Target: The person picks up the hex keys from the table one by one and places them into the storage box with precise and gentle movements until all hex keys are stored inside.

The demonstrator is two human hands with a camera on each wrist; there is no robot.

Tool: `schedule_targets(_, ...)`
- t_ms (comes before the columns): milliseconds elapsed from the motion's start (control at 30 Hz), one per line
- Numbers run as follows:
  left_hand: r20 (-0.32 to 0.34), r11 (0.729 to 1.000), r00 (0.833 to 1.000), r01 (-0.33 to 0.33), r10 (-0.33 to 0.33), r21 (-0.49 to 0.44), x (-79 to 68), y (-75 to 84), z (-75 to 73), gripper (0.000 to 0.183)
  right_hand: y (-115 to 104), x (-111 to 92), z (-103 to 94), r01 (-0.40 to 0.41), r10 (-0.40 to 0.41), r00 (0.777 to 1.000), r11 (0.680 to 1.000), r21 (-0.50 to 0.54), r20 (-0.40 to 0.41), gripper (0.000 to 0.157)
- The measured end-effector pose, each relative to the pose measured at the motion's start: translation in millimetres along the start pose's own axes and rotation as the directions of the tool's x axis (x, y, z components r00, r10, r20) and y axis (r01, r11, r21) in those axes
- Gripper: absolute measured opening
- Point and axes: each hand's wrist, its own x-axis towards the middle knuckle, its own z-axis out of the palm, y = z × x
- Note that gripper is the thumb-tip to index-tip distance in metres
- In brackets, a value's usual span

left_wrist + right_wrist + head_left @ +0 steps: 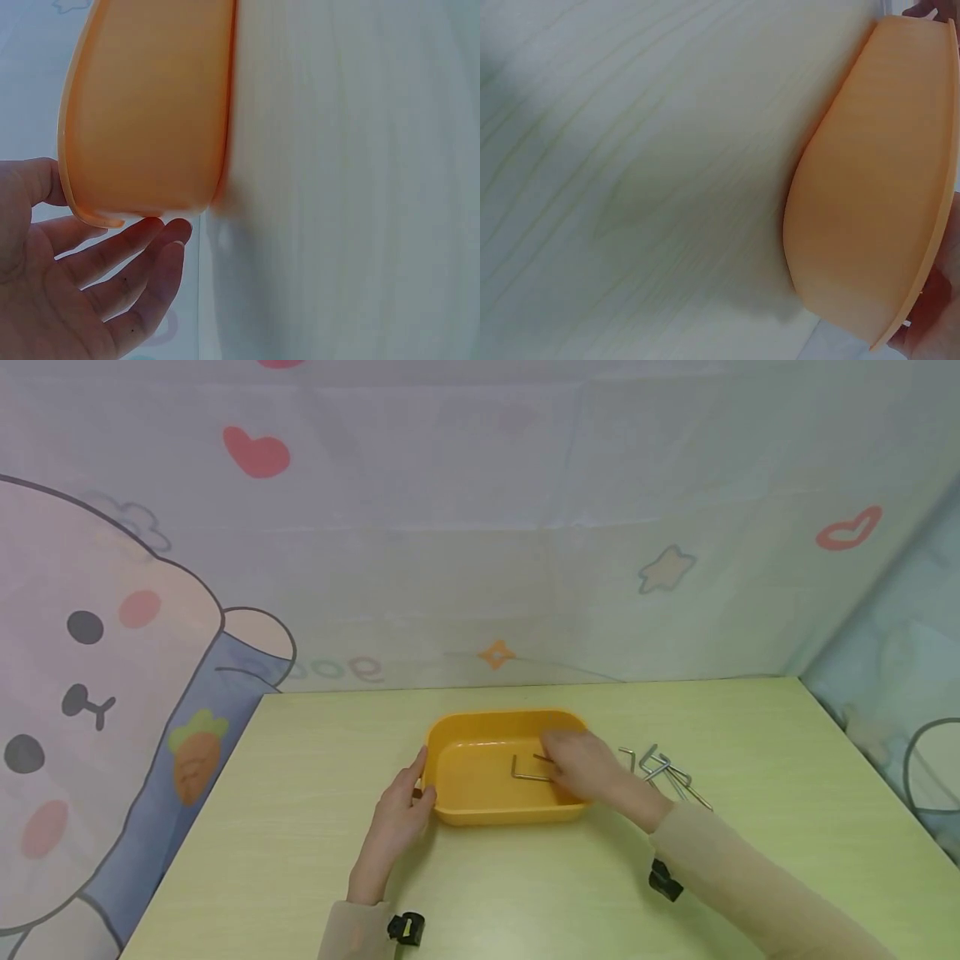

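A shallow yellow plastic tray stands on the table, its rounded end wall large in the left wrist view. At its left end my left hand grips the rim, thumb at the edge and fingers against the outside. My right hand, slightly blurred, reaches over the right end into the tray, fingers curled down. A thin metal rod, seemingly an L-shaped hex key, pokes out from its fingertips. Another hex key lies on the tray floor beside that hand. In the right wrist view the tray wall mostly hides the fingers.
Several bent metal hex keys lie in a loose pile on the table, right of the tray and close to my right forearm. The light wooden table ends at a printed cloth backdrop behind.
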Motion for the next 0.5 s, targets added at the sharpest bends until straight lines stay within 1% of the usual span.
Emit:
schedule_targets(200,0.006,1.0,1.0,-0.012,0.012,-0.009,-0.6,0.5,-0.4,0.059,-2.1,-0.8,2.7,0.02,-0.017,0.998,0.999,-0.05,0.058,0.018)
schedule_targets(400,0.007,1.0,1.0,-0.003,0.003,-0.01,-0.3,-0.5,0.0,0.059,-3.0,2.2,4.0,-0.001,0.005,0.996,0.999,-0.049,0.089,0.017)
schedule_targets(500,0.005,1.0,1.0,-0.005,0.005,-0.014,0.0,-1.4,0.2,0.059,-4.1,4.1,4.1,-0.008,0.012,0.996,0.999,-0.038,0.089,0.017)
